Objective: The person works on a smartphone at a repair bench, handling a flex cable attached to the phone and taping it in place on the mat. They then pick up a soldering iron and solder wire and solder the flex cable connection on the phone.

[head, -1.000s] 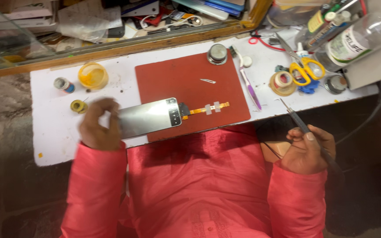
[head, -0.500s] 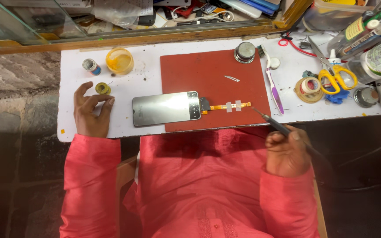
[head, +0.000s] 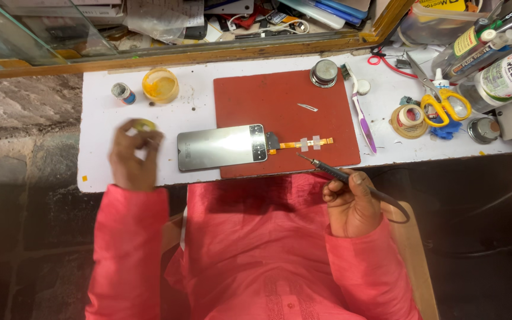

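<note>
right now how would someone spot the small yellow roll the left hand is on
Start at the white bench and the red mat on it. Go left past the phone screen to the left hand, whose fingertips pinch the small yellow roll. It is far smaller than the open yellow pot behind it.

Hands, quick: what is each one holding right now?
Left hand: closed on a small yellow roll.
Right hand: closed on the soldering iron, tip over the red mat.
</note>
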